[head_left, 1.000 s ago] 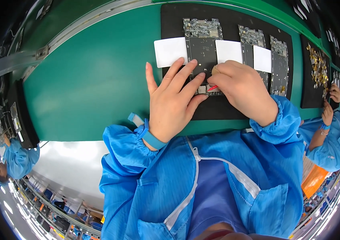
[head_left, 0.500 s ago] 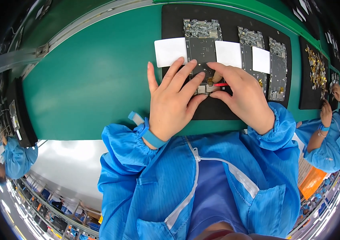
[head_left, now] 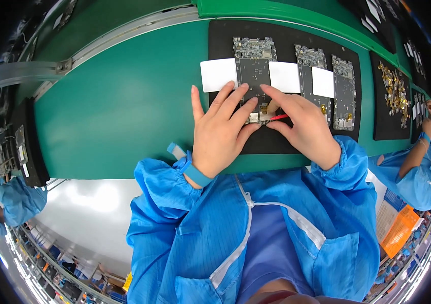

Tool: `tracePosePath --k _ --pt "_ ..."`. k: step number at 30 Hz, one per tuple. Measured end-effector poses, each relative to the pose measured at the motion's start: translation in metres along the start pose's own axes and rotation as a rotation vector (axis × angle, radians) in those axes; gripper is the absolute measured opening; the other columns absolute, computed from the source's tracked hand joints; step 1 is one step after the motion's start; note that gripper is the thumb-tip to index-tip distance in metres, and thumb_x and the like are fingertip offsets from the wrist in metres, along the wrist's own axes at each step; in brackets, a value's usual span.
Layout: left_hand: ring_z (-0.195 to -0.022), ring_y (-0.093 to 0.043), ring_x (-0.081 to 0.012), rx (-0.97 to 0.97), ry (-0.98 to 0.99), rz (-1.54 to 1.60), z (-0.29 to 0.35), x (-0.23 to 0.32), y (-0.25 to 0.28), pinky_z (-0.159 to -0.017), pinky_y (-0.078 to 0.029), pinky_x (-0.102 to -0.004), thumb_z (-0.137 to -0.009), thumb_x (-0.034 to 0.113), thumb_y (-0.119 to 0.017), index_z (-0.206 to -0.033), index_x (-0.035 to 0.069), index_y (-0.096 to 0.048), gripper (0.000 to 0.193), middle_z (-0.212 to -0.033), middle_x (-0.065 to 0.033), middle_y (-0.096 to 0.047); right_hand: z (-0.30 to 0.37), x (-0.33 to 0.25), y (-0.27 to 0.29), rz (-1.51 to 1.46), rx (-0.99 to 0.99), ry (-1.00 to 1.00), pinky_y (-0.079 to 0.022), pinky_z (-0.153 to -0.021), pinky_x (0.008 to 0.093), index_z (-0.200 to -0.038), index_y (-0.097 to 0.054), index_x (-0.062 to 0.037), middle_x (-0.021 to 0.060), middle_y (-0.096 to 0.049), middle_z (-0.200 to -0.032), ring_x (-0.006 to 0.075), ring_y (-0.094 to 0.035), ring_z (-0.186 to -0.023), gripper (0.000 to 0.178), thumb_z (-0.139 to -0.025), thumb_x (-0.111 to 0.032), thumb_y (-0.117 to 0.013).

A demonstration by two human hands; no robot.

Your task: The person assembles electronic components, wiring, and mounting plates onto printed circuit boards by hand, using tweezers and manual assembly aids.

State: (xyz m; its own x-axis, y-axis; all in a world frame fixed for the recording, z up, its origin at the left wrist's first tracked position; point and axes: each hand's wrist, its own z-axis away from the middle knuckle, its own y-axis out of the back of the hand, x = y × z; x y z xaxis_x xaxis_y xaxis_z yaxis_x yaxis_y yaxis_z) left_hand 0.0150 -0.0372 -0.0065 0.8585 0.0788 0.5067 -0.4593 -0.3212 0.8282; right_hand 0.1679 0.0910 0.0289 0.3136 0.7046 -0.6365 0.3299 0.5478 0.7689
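Observation:
A long dark circuit board (head_left: 254, 73) lies on a black mat (head_left: 271, 148), its lower end under my fingers. My left hand (head_left: 219, 134) is spread over the board's left side, fingertips on its surface and thumb by the lower edge. From the right, my right hand (head_left: 307, 124) arches over the same end, its thumb and forefinger apart at the board. A thin red tool (head_left: 279, 117) shows inside its curled fingers, pointing at the silvery lower part of the board; the rest of it is hidden. White cards (head_left: 285, 77) lie on either side of the board.
Two more circuit boards (head_left: 345, 93) lie to the right on the mat, with another white card (head_left: 323, 82). Farther right, small gold parts (head_left: 395, 91) are heaped on a second mat beside a co-worker (head_left: 423, 177). A green rail (head_left: 286, 11) runs along the back.
The whole view has shifted slightly, so the boards sit lower. Both my hands stay at the board's lower end; the red tool is tilted a little more. The co-worker's hands at right moved.

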Motion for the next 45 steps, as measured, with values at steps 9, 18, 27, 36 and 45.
tracePosePath --k 9,18,27,36,45 --pt "-0.131 -0.045 -0.0261 -0.001 -0.004 0.017 -0.002 0.000 -0.001 -0.111 -0.009 -0.0663 -0.078 0.023 -0.073 -0.118 0.014 -0.065 0.041 -0.135 -0.0041 -0.053 0.001 -0.001 -0.007 -0.023 0.011 -0.057 -0.053 -0.075 0.0369 -0.134 -0.052 -0.0116 0.0118 -0.064 -0.098 0.0294 -0.064 -0.087 0.067 -0.072 0.000 -0.074" --pt "-0.131 -0.046 -0.0260 -0.037 0.015 -0.006 -0.005 0.008 0.004 -0.113 -0.004 -0.0625 -0.077 0.021 -0.075 -0.120 0.015 -0.065 0.044 -0.136 -0.0032 -0.053 0.012 0.004 -0.010 0.070 0.053 0.065 -0.053 -0.075 0.0395 -0.132 -0.052 -0.0078 0.0118 -0.063 -0.103 0.0324 -0.063 -0.091 0.061 -0.073 -0.001 -0.069" --pt "-0.136 -0.040 -0.0290 -0.142 0.061 0.044 -0.010 0.007 0.023 -0.114 -0.007 -0.0583 -0.068 0.021 -0.083 -0.124 0.012 -0.062 0.060 -0.145 -0.0094 -0.044 0.077 0.069 0.079 0.026 0.505 -0.445 -0.053 -0.083 0.0347 -0.120 -0.059 -0.0016 0.0155 -0.062 -0.112 0.0286 -0.065 -0.095 0.042 -0.080 -0.006 -0.072" --pt "-0.092 -0.056 -0.0228 -0.005 0.336 0.054 -0.002 0.012 0.022 -0.078 -0.049 -0.0318 -0.081 0.013 -0.075 -0.129 0.002 -0.055 0.054 -0.118 -0.0130 -0.051 0.125 0.116 0.093 -0.018 0.379 -0.640 -0.051 -0.075 0.0367 -0.117 -0.061 0.0008 0.0171 -0.064 -0.106 0.0252 -0.065 -0.094 0.043 -0.082 -0.022 -0.075" --pt "-0.098 -0.060 -0.0325 -0.064 0.197 -0.063 -0.061 0.036 0.057 -0.084 -0.050 -0.0363 -0.077 0.009 -0.076 -0.112 -0.001 -0.064 0.038 -0.110 -0.0147 -0.059 0.050 0.270 0.261 0.163 0.498 -0.652 -0.052 -0.070 0.0344 -0.100 -0.067 0.0061 0.0164 -0.069 -0.083 0.0228 -0.067 -0.076 0.043 -0.083 -0.034 -0.072"
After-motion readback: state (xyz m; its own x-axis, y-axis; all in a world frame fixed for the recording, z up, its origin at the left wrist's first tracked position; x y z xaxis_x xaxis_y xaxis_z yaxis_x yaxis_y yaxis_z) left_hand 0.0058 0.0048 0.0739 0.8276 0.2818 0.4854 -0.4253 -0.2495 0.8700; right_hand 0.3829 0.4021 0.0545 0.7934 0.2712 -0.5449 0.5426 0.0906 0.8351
